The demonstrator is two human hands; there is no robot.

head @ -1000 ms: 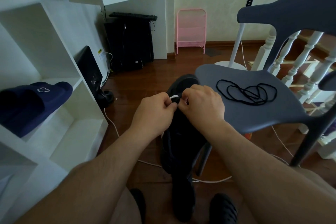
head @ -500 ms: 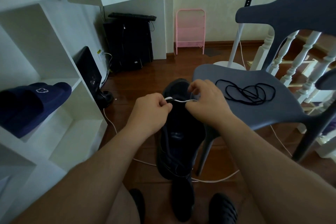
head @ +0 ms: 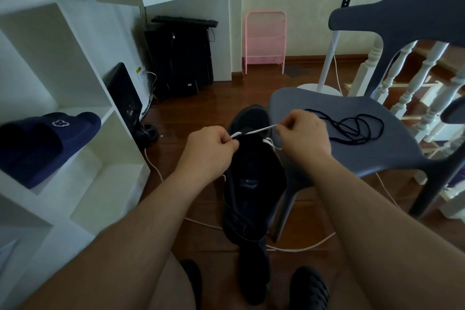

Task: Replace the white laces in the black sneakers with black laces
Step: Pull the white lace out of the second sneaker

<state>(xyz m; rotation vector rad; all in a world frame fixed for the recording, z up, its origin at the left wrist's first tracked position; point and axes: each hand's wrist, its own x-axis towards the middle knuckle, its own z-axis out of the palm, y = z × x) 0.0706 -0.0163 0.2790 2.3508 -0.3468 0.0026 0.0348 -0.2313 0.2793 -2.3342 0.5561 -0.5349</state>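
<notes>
white lace stretched taut over the black sneaker

in the middle of the frame the left hand [head: 208, 148] and the right hand [head: 303, 134] each pinch one end of a short stretch of white lace [head: 256, 131], fingers curled tight around it, the lace running straight between them and rising toward the right. the black sneaker [head: 254, 178] sits just below the hands, toe pointing up the frame, a second loop of white lace showing beside the right hand's thumb. to the right, a tangle of black laces [head: 352, 128] lies on the seat of a grey chair [head: 392, 156], near the right hand but apart from it. at the left edge a navy slipper [head: 47, 141] rests on a white shelf [head: 83, 184]
</notes>
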